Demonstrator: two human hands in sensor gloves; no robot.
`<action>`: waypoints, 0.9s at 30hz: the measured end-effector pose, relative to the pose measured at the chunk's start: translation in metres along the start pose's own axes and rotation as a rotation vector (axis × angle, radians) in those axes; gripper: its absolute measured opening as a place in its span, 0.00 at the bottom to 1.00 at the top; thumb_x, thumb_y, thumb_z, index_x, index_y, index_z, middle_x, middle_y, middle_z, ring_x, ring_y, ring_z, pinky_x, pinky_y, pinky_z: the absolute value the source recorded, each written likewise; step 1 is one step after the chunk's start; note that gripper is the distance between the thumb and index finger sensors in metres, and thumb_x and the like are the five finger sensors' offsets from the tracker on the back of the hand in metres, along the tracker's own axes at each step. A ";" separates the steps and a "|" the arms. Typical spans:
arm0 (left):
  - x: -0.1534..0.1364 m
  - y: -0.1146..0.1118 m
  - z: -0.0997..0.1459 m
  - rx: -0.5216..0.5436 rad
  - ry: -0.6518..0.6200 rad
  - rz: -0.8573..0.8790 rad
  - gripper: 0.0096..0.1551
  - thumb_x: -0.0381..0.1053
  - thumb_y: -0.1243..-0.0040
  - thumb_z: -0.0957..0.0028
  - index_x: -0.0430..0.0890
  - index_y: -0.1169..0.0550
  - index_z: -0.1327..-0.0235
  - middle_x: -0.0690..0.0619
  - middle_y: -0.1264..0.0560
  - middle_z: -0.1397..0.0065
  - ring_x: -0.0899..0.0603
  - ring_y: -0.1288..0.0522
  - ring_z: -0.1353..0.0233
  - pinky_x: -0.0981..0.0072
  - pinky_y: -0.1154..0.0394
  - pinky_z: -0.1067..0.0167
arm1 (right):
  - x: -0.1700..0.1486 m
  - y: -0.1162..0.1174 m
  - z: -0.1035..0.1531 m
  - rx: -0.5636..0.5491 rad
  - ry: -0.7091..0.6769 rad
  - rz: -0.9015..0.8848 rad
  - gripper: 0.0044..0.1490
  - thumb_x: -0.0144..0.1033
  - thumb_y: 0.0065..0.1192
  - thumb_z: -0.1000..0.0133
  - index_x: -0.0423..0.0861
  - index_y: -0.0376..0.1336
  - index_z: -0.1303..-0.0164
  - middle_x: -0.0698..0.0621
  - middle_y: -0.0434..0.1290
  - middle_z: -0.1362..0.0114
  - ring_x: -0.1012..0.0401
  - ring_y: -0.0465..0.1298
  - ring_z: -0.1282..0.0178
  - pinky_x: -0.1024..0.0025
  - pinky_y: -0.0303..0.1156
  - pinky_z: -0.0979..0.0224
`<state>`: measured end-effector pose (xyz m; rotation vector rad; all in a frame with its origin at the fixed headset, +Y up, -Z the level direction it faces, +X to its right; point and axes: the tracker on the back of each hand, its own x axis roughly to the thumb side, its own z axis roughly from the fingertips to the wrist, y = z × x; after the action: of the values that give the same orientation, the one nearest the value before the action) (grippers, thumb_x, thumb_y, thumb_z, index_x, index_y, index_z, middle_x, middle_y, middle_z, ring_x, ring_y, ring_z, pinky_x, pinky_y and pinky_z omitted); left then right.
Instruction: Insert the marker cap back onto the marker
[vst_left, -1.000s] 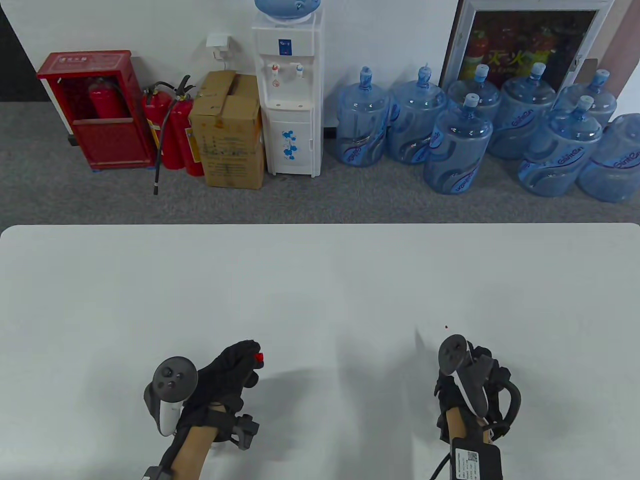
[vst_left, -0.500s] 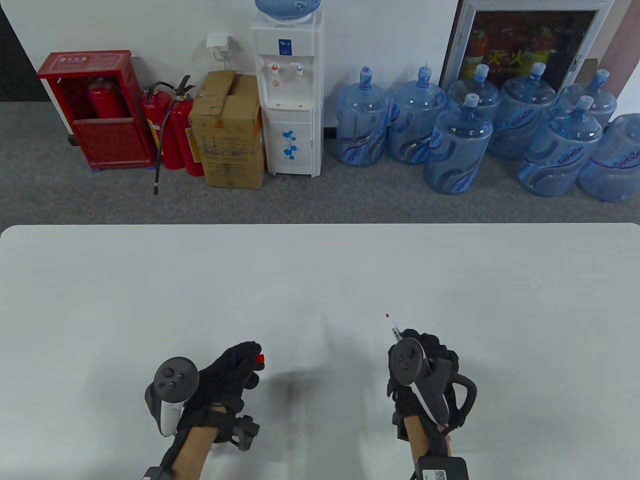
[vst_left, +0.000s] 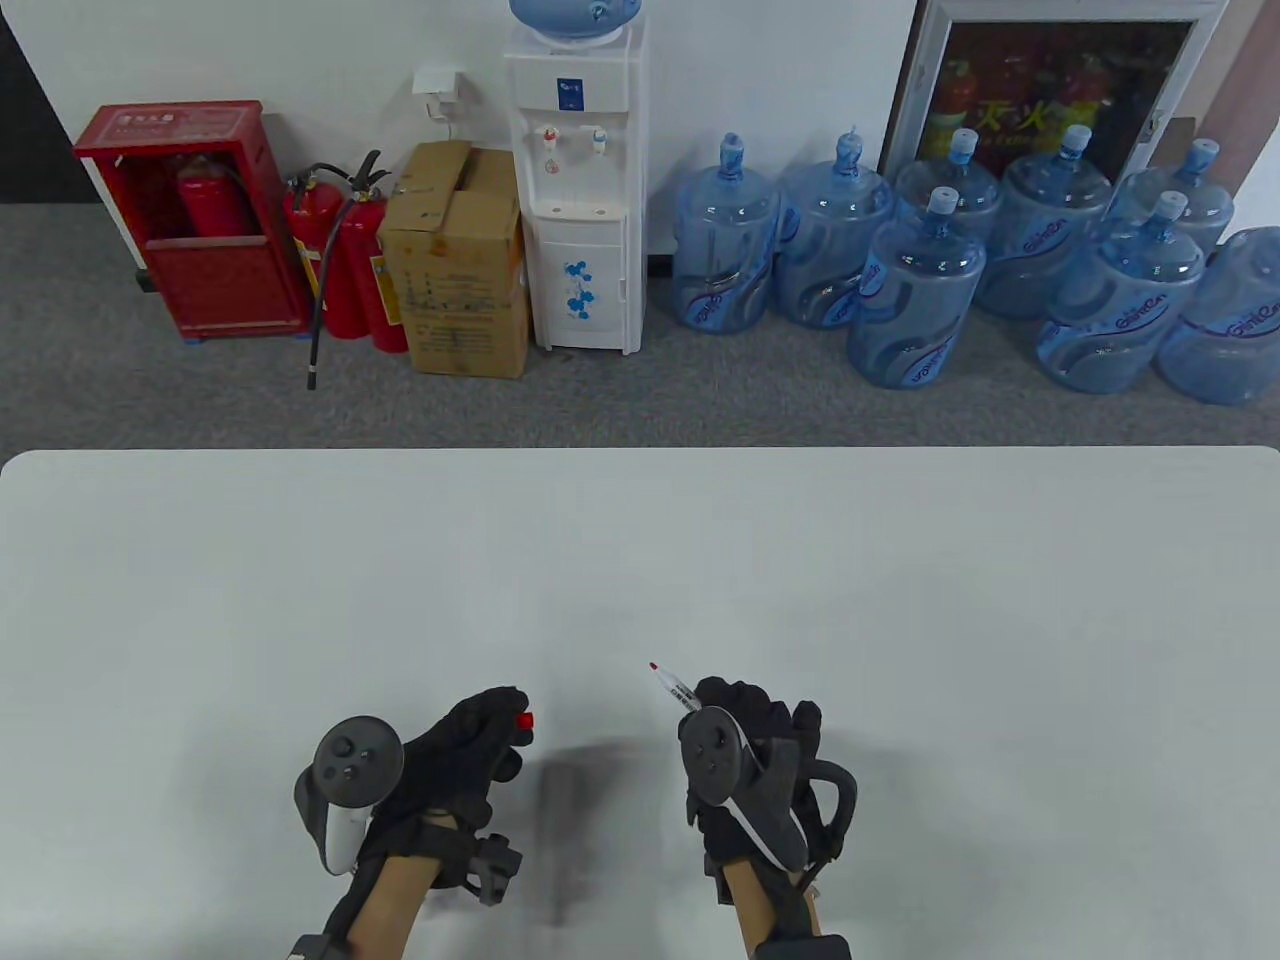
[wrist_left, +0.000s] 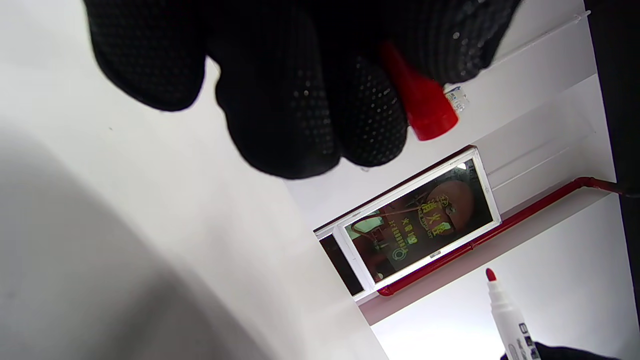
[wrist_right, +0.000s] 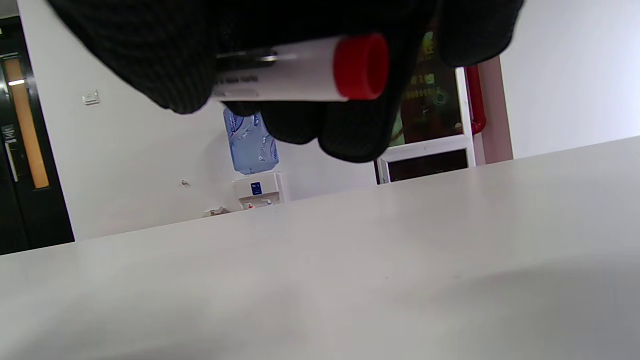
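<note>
My left hand (vst_left: 480, 730) holds a red marker cap (vst_left: 524, 721) in its fingertips above the table; the cap (wrist_left: 419, 100) sticks out between the gloved fingers (wrist_left: 300, 100) in the left wrist view. My right hand (vst_left: 745, 715) grips a white marker (vst_left: 672, 686) with its red tip pointing up-left, toward the cap. The gap between tip and cap is about a hand's width. In the left wrist view the marker (wrist_left: 505, 310) rises at the bottom right. In the right wrist view the marker barrel (wrist_right: 295, 70) with its red end (wrist_right: 361, 66) lies across my fingers.
The white table (vst_left: 640, 560) spreads wide beyond both hands. Past its far edge on the floor stand water jugs (vst_left: 915, 290), a water dispenser (vst_left: 580, 180), a cardboard box (vst_left: 460, 260) and fire extinguishers (vst_left: 345, 260).
My right hand has moved left with the marker, from the right side of the table to close beside my left hand. The left hand with the cap has stayed almost still.
</note>
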<state>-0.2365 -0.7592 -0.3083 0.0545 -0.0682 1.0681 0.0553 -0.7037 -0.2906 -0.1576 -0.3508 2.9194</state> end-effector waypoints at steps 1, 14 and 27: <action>0.000 0.000 0.000 -0.002 0.000 0.000 0.23 0.58 0.41 0.51 0.62 0.20 0.41 0.59 0.12 0.44 0.48 0.10 0.59 0.46 0.21 0.43 | 0.001 0.001 0.001 -0.005 -0.008 -0.001 0.32 0.53 0.64 0.52 0.57 0.66 0.37 0.50 0.78 0.32 0.55 0.83 0.38 0.36 0.64 0.25; -0.003 -0.007 0.001 -0.044 0.031 -0.064 0.22 0.59 0.42 0.50 0.64 0.20 0.42 0.57 0.15 0.39 0.48 0.12 0.56 0.45 0.23 0.42 | 0.009 0.025 0.029 -0.131 -0.178 0.068 0.33 0.48 0.69 0.55 0.59 0.64 0.38 0.54 0.74 0.32 0.56 0.80 0.35 0.37 0.65 0.25; 0.000 -0.013 0.003 -0.065 0.010 -0.115 0.22 0.53 0.37 0.51 0.62 0.20 0.41 0.53 0.19 0.35 0.47 0.13 0.53 0.42 0.24 0.40 | 0.024 0.030 0.038 -0.112 -0.213 -0.177 0.34 0.43 0.74 0.57 0.62 0.63 0.39 0.57 0.72 0.32 0.58 0.78 0.34 0.40 0.65 0.24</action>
<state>-0.2248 -0.7655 -0.3049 -0.0059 -0.0898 0.9508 0.0218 -0.7358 -0.2634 0.1618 -0.5326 2.7465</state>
